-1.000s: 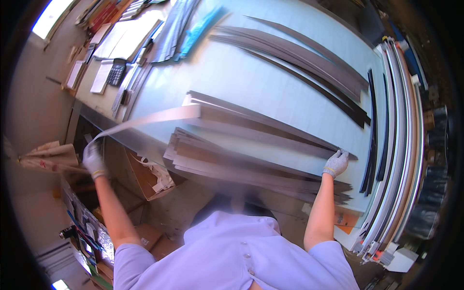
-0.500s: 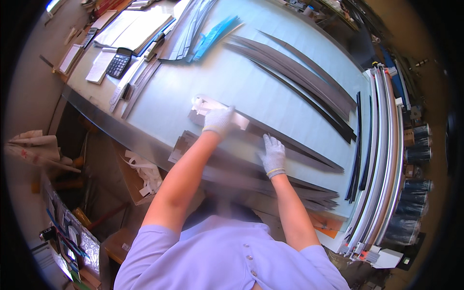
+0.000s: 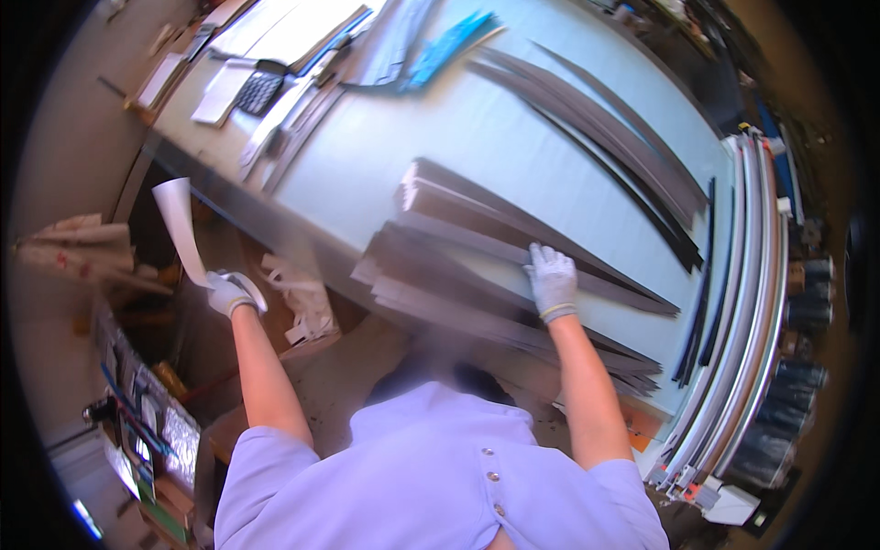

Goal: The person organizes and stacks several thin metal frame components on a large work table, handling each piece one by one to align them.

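Observation:
My left hand (image 3: 231,293), in a pale work glove, is out past the table's left edge. Its fingers are closed round a white flexible strip (image 3: 178,220); one end stands up and the other curls beside the hand. My right hand (image 3: 553,275), gloved too, lies with fingers stretched out on a long stack of dark grey pleated mesh (image 3: 477,209). That stack tapers to the right, and its folds show at its left end. A second stack of grey pleated strips (image 3: 431,284) lies nearer to me, along the table's front edge.
More grey strips (image 3: 596,133) lie at the far side of the pale table (image 3: 339,174). Back left are a calculator (image 3: 261,87), papers and a blue bundle (image 3: 449,50). Long rails (image 3: 724,321) line the right edge. Below left, a box holds white scraps (image 3: 298,298).
My left hand has moved from the far mesh stack to the left, off the table, taking the white strip along. My right hand stays on the stack. The view has shifted slightly.

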`<action>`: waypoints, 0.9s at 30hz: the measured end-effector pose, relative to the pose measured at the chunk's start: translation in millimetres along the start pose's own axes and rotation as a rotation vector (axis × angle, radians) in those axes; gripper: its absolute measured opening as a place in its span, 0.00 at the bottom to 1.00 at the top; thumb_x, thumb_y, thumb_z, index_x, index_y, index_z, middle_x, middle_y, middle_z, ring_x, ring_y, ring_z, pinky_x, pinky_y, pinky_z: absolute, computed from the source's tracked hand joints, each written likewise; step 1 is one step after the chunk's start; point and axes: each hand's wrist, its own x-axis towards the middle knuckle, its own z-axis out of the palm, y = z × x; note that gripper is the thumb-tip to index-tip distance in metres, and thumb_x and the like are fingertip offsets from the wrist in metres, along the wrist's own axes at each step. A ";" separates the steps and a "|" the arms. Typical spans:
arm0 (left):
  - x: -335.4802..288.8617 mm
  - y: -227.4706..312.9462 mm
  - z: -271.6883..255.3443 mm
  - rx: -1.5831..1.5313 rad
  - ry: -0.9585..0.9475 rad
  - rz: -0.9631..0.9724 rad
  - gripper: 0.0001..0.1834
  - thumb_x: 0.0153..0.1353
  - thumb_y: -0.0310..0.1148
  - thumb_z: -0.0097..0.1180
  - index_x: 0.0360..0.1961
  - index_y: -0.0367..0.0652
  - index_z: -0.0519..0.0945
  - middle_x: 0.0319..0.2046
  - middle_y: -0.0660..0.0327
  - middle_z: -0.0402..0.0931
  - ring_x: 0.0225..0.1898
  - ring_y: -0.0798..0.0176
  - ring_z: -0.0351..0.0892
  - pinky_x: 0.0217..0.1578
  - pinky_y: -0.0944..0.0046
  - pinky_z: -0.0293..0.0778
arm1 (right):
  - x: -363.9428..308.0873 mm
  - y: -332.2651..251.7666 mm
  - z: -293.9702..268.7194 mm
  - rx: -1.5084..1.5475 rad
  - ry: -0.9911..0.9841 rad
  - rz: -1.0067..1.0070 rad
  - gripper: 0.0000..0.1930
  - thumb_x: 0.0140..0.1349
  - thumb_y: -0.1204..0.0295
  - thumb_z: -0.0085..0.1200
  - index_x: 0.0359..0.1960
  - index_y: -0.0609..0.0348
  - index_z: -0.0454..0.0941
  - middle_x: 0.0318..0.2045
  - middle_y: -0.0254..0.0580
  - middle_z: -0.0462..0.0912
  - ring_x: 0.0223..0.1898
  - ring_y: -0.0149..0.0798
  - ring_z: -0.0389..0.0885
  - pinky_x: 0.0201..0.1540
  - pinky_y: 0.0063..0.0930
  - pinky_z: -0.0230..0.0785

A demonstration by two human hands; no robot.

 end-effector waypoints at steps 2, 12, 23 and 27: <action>24.8 -36.3 -30.6 0.356 0.022 0.015 0.20 0.67 0.45 0.55 0.27 0.40 0.82 0.21 0.60 0.79 0.20 0.64 0.76 0.21 0.62 0.71 | -3.4 7.6 -0.9 -0.054 0.021 -0.122 0.16 0.60 0.64 0.56 0.48 0.54 0.79 0.35 0.38 0.77 0.38 0.39 0.77 0.43 0.36 0.68; 22.9 -118.8 -50.1 1.428 -0.407 0.074 0.32 0.64 0.55 0.51 0.55 0.36 0.79 0.54 0.43 0.78 0.56 0.42 0.77 0.55 0.50 0.72 | -22.5 -1.7 -52.9 0.053 0.270 -0.093 0.08 0.48 0.75 0.59 0.31 0.53 0.78 0.31 0.39 0.77 0.36 0.45 0.76 0.41 0.40 0.67; 77.6 -104.9 -35.7 0.695 -0.749 -0.301 0.24 0.54 0.44 0.72 0.45 0.41 0.78 0.29 0.55 0.77 0.22 0.61 0.76 0.20 0.62 0.74 | -19.4 2.4 -41.9 0.104 0.252 -0.038 0.04 0.54 0.74 0.56 0.32 0.51 0.78 0.31 0.40 0.77 0.37 0.43 0.77 0.43 0.40 0.67; 44.8 -110.8 -17.4 0.586 -0.466 -0.347 0.33 0.57 0.43 0.70 0.54 0.31 0.71 0.38 0.50 0.79 0.28 0.53 0.82 0.23 0.56 0.79 | -29.4 3.7 -66.8 0.003 0.397 -0.018 0.10 0.53 0.75 0.56 0.38 0.54 0.82 0.31 0.39 0.78 0.34 0.41 0.76 0.39 0.39 0.66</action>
